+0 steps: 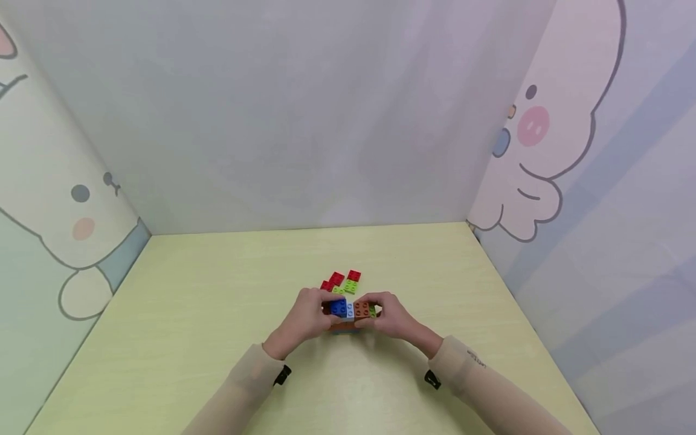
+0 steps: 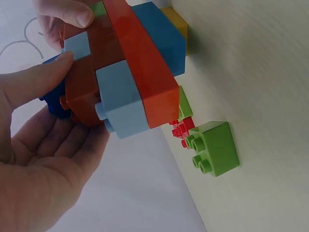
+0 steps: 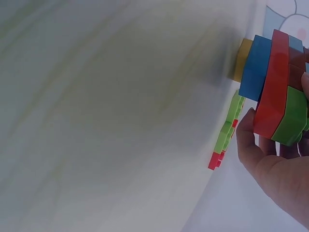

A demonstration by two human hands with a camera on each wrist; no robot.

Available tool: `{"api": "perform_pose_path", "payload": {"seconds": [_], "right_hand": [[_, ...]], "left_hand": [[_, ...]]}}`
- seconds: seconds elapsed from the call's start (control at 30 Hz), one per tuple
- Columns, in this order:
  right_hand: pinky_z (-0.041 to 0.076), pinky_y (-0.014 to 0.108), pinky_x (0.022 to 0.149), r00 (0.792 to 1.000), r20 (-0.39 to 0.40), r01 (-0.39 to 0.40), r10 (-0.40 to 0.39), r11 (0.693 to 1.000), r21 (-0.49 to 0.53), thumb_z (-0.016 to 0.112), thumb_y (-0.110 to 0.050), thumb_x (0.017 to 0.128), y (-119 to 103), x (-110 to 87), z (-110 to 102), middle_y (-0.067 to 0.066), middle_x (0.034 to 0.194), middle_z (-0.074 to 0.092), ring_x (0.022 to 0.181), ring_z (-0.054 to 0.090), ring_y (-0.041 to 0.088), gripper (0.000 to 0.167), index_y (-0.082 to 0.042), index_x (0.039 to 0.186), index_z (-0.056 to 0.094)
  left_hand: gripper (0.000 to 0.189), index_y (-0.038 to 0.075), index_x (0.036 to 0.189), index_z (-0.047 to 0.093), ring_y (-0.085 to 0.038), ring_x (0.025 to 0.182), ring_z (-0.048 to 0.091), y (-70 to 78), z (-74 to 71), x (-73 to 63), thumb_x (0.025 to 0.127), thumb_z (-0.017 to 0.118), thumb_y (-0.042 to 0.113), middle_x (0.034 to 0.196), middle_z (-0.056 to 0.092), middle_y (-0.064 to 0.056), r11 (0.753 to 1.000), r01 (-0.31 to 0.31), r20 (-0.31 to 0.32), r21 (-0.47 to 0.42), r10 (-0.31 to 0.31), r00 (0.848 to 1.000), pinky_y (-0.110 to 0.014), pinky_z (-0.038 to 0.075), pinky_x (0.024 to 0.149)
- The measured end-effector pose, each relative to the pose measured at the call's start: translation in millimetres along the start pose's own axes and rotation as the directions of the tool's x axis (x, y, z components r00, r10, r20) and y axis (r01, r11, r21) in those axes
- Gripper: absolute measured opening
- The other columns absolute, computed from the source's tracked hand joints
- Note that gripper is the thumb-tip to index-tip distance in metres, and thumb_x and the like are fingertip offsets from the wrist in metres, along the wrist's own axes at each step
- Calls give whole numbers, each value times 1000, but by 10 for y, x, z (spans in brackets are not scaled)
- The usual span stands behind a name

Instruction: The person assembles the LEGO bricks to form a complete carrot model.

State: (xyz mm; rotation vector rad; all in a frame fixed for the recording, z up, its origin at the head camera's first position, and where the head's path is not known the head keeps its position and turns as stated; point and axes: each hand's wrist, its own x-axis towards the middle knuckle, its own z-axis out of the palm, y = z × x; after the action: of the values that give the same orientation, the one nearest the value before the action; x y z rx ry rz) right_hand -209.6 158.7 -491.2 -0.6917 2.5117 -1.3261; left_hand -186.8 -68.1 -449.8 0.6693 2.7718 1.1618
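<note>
A built stack of toy building bricks (image 1: 345, 327) stands on the table between the two hands. Its top row has a dark blue brick (image 1: 338, 309), a light blue brick (image 1: 350, 311) and a brown brick (image 1: 361, 310). Lower down are a long red brick (image 2: 145, 67), a blue brick (image 3: 256, 67) and a yellow brick (image 3: 243, 60) at the base. The left hand (image 1: 307, 314) grips the stack's upper left end, thumb in front and fingers behind. From the other side, the right hand (image 1: 394, 314) holds the upper right end, near a green brick (image 3: 291, 116).
Behind the stack lie several loose bricks: red bricks (image 1: 354, 275) and green bricks (image 1: 351, 286). The pale wooden table (image 1: 217, 284) runs back to a grey curtain wall (image 1: 304, 121). Side panels carry cartoon animal prints.
</note>
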Motion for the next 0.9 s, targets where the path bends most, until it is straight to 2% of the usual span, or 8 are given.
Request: {"api": "perform_pose_path", "payload": {"seconds": [0.23, 0.5, 0.57, 0.7, 0.8, 0.9], "right_hand": [[51, 29, 66, 1000, -15, 15, -15, 999, -43, 82, -23, 76, 27, -31, 42, -9, 94, 64, 83, 57, 13, 33, -17, 106, 69], [51, 30, 67, 1000, -8, 22, -22, 999, -30, 82, -20, 75, 14, -8, 58, -8, 94, 64, 84, 58, 13, 33, -17, 106, 70], [51, 30, 67, 1000, -15, 17, -18, 1000, -26, 82, -19, 75, 15, -7, 54, -8, 94, 64, 83, 58, 13, 34, -17, 106, 70], [51, 31, 67, 1000, -23, 11, -11, 1000, -17, 83, -17, 75, 23, -1, 48, -7, 95, 64, 84, 58, 14, 34, -16, 106, 69], [51, 31, 67, 1000, -23, 6, -7, 1000, -12, 83, -17, 75, 24, 5, 48, -7, 95, 64, 84, 58, 14, 33, -17, 105, 70], [50, 31, 68, 1000, -26, 5, -5, 1000, -13, 83, -17, 74, 18, 8, 50, -8, 95, 65, 84, 58, 14, 34, -17, 105, 70]], "left_hand": [[38, 8, 111, 72, -15, 85, 56, -40, 37, 5, 74, 83, 12, 101, 65, -3, 999, 15, 23, -28, -15, 1000, -28, 51, 73], [38, 8, 106, 71, -12, 83, 57, -127, 48, -22, 73, 84, 19, 96, 65, 1, 1000, 4, -2, -10, -4, 1000, -27, 50, 71], [37, 8, 106, 71, -11, 82, 58, -136, 56, -27, 73, 84, 21, 96, 66, 1, 1000, -17, -18, -7, 16, 1000, -26, 50, 70], [38, 8, 104, 72, -10, 82, 59, -154, 52, -65, 73, 85, 25, 96, 67, 0, 999, -47, -90, 17, 49, 995, -27, 50, 70], [41, 8, 105, 72, -12, 86, 61, -177, 23, -118, 72, 85, 30, 99, 68, 0, 999, -41, -138, 11, 42, 990, -32, 51, 74], [46, 8, 108, 72, -17, 93, 62, -208, -37, -170, 71, 85, 32, 104, 68, -2, 1000, -24, -151, -18, 21, 988, -40, 51, 80]]}}
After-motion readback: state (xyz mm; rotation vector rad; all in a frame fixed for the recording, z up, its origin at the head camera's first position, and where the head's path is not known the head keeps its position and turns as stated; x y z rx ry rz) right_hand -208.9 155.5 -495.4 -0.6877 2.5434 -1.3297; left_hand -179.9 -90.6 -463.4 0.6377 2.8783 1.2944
